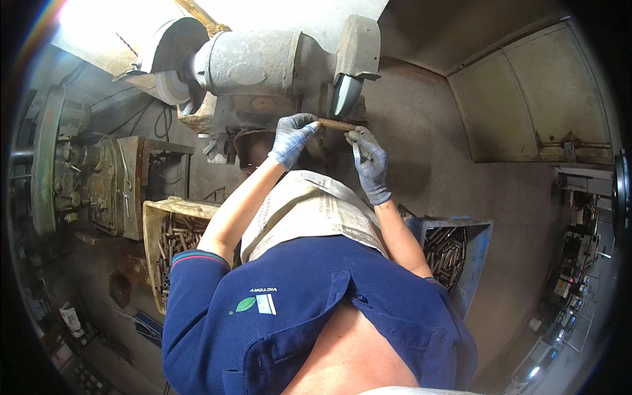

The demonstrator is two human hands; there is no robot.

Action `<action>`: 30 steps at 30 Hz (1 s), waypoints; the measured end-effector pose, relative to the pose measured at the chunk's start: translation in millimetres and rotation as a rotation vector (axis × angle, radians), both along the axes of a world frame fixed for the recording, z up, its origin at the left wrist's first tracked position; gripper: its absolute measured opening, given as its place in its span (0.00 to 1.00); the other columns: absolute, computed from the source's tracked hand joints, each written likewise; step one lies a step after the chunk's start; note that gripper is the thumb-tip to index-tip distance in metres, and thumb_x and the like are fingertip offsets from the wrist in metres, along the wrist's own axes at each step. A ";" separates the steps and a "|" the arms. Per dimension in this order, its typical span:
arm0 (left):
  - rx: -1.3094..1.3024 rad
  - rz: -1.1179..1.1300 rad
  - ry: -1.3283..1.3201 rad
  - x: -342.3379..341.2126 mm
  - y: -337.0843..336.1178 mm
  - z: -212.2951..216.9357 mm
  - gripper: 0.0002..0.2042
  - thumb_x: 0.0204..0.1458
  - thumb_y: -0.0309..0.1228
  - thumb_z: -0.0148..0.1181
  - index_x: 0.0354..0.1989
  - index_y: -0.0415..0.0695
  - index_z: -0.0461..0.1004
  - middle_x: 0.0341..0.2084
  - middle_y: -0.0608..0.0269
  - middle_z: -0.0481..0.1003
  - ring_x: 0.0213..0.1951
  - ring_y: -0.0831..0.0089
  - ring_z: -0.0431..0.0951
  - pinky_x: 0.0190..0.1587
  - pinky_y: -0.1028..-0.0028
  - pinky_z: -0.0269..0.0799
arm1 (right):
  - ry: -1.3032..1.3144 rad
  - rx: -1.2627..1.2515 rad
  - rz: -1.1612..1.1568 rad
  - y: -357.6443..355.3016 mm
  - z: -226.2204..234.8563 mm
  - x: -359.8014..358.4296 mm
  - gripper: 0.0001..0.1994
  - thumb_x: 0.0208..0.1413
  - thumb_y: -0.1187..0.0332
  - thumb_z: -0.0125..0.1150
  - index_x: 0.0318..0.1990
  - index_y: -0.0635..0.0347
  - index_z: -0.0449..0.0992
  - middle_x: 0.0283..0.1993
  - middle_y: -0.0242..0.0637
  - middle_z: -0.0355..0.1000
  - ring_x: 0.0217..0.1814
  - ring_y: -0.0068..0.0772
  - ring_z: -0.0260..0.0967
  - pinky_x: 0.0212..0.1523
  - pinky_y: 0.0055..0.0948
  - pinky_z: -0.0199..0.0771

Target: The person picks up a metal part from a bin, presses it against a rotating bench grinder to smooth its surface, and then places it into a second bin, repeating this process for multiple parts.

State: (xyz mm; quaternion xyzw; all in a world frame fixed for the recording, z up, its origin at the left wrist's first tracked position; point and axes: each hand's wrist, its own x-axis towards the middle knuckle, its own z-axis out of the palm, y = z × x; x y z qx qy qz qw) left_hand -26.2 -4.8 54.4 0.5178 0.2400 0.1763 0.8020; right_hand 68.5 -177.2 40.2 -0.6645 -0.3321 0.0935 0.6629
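Observation:
Both my hands wear grey-blue gloves and together hold a short rusty brown metal rod. My left hand grips the rod's left end and my right hand supports its right end from below. The rod lies level just under the right grinding wheel of a grey bench grinder; whether it touches the wheel I cannot tell. A sheet of newspaper is spread over my lap below my forearms.
A yellowish crate full of rusty rods stands at my left. A blue crate with similar rods stands at my right. A green machine is at far left. The grinder's left wheel is bare. Concrete floor lies to the right.

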 end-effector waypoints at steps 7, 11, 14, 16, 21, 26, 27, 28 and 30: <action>-0.175 0.126 0.019 44.7 -26.8 -36.5 0.04 0.51 0.22 0.57 0.32 0.36 0.76 0.26 0.63 0.77 0.26 0.78 0.75 0.31 0.79 0.73 | 0.239 0.018 -0.077 -8.0 -30.5 33.5 0.06 0.53 0.76 0.57 0.37 0.63 0.78 0.38 0.36 0.76 0.42 0.25 0.71 0.45 0.24 0.68; -0.198 0.151 0.068 47.1 -25.4 -39.1 0.04 0.51 0.22 0.57 0.32 0.36 0.76 0.26 0.61 0.77 0.27 0.77 0.76 0.32 0.79 0.73 | 0.270 -0.022 -0.059 -3.8 -30.0 33.1 0.07 0.55 0.74 0.55 0.39 0.65 0.77 0.39 0.37 0.76 0.42 0.25 0.71 0.47 0.25 0.69; -0.126 0.180 0.167 40.9 -12.3 -37.7 0.03 0.51 0.22 0.57 0.33 0.37 0.76 0.26 0.61 0.77 0.26 0.76 0.76 0.32 0.80 0.73 | 0.198 -0.086 -0.039 8.7 -44.7 30.7 0.09 0.57 0.72 0.54 0.42 0.67 0.75 0.41 0.39 0.75 0.43 0.27 0.71 0.49 0.26 0.70; -0.114 0.206 0.145 33.9 -0.4 -46.1 0.03 0.50 0.22 0.58 0.32 0.38 0.76 0.25 0.63 0.77 0.26 0.78 0.75 0.31 0.80 0.72 | 0.272 -0.022 -0.079 25.4 -45.7 21.1 0.06 0.53 0.74 0.58 0.37 0.64 0.78 0.37 0.34 0.76 0.39 0.22 0.71 0.43 0.23 0.69; -0.105 0.228 0.134 25.0 13.9 -42.4 0.03 0.51 0.24 0.58 0.30 0.38 0.76 0.25 0.63 0.77 0.26 0.78 0.75 0.30 0.79 0.72 | 0.369 0.035 -0.004 40.1 -42.9 12.8 0.07 0.54 0.73 0.58 0.38 0.64 0.78 0.37 0.35 0.77 0.39 0.22 0.71 0.44 0.23 0.69; 0.046 0.195 0.242 42.1 0.1 -43.8 0.04 0.49 0.21 0.58 0.30 0.31 0.76 0.23 0.60 0.76 0.24 0.77 0.75 0.30 0.78 0.74 | 0.416 0.049 -0.023 21.2 -38.8 23.1 0.08 0.56 0.70 0.57 0.36 0.64 0.78 0.35 0.32 0.76 0.36 0.20 0.69 0.42 0.22 0.67; 0.081 0.176 0.264 47.4 -4.8 -43.4 0.05 0.49 0.22 0.59 0.29 0.31 0.76 0.23 0.59 0.76 0.24 0.77 0.74 0.29 0.77 0.73 | 0.425 0.028 -0.050 15.5 -42.5 28.9 0.07 0.56 0.71 0.57 0.33 0.64 0.78 0.31 0.28 0.74 0.33 0.18 0.66 0.39 0.22 0.66; -0.025 0.179 0.215 52.1 -10.6 -42.9 0.05 0.49 0.22 0.58 0.30 0.31 0.76 0.23 0.59 0.76 0.24 0.76 0.74 0.28 0.76 0.73 | 0.434 0.006 -0.077 10.6 -47.1 34.5 0.07 0.55 0.71 0.57 0.29 0.65 0.77 0.27 0.25 0.71 0.30 0.17 0.63 0.36 0.22 0.65; -0.191 0.167 0.176 58.1 -16.2 -44.3 0.05 0.49 0.22 0.59 0.31 0.31 0.75 0.24 0.59 0.76 0.24 0.75 0.75 0.28 0.76 0.73 | 0.470 0.045 -0.081 8.1 -48.0 39.3 0.09 0.55 0.71 0.57 0.25 0.64 0.74 0.25 0.22 0.66 0.28 0.15 0.58 0.33 0.21 0.62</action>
